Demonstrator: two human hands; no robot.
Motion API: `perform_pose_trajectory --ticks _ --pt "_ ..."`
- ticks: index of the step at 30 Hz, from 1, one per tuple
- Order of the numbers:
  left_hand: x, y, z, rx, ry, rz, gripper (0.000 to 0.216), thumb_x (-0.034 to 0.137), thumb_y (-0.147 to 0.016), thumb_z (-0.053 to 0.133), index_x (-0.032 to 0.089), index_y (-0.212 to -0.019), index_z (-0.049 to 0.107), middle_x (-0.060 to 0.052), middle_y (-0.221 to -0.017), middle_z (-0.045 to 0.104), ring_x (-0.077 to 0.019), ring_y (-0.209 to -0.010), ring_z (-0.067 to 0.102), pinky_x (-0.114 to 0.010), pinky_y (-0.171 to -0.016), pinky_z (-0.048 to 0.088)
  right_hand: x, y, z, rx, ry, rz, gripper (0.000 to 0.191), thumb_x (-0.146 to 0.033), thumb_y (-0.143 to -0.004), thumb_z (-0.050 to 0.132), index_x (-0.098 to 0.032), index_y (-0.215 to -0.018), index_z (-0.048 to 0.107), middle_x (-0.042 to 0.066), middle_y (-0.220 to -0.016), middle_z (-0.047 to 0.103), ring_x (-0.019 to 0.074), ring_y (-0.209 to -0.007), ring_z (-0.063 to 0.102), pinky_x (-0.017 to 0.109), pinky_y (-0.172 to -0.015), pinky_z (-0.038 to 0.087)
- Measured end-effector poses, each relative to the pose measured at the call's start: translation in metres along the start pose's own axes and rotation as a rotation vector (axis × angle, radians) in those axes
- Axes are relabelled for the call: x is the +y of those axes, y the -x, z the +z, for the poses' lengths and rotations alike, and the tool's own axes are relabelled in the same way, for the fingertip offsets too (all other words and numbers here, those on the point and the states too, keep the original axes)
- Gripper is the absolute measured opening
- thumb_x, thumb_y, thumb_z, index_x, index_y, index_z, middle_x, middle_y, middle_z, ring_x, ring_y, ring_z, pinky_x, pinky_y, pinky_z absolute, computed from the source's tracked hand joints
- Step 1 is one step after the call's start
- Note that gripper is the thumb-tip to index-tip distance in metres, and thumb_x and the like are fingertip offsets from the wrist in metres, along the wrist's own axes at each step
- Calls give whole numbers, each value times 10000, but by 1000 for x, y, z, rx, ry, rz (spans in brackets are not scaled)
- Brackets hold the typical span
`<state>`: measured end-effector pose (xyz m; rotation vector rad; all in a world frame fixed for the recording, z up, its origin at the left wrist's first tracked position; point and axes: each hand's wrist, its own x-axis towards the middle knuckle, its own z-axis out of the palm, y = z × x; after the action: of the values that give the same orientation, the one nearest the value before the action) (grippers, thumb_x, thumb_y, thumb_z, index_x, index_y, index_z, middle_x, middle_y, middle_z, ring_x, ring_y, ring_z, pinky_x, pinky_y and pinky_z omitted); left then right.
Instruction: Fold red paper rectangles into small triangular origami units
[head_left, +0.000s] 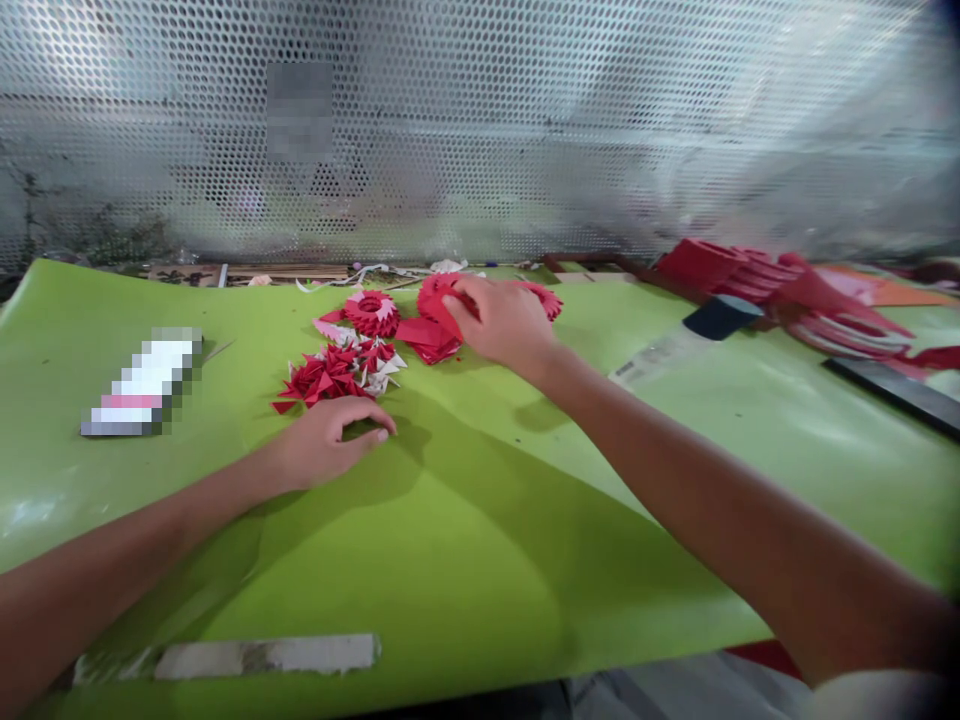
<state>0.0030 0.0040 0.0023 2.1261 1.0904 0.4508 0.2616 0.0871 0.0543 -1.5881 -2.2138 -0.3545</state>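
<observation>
My right hand reaches over a cluster of red folded paper towards the back of the table. Its thumb and forefinger close around red paper, while the other fingertips are hidden. My left hand rests in front of a pile of red and white folded paper triangles. Thumb and fingers curl into a loop with their tips nearly together, and nothing shows between them. Behind the pile sits a round red and pink ring of interlocked paper pieces. Another red toothed paper edge shows just beyond my right hand.
A green sheet covers the table. To the right lie a dark-capped clear tube, red paper strips and a dark flat bar. A blurred-out white object is at left. A perforated screen stands behind.
</observation>
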Motion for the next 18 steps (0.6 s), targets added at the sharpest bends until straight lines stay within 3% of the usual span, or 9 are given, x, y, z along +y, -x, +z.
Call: perform_pose_trajectory --ticks 3,7,18 --pt "0 1 0 -4 0 -21 343 474 -969 493 237 -1110 695 -68 -1210 706 -265 -1118 654 -435 -976 524 9 13 2 -155 -53 161 362 -349 -1022 336 -160 -930 631 102 -831 692 210 -701 586 301 -578 284" --pt "-1 2 1 0 8 -28 356 491 -966 496 239 -1123 692 -73 -1223 703 -274 -1132 652 -447 -979 527 17 26 7 -367 -75 177 320 -300 -994 368 -169 -821 603 102 -844 688 187 -663 587 291 -573 325" --pt "-2 1 0 -9 -13 -35 356 496 -971 493 242 -1122 692 -69 -1217 707 -272 -1128 655 -437 -967 535 8 17 17 -429 -52 45 296 -285 -997 379 -178 -822 592 88 -917 702 176 -720 596 287 -613 354"
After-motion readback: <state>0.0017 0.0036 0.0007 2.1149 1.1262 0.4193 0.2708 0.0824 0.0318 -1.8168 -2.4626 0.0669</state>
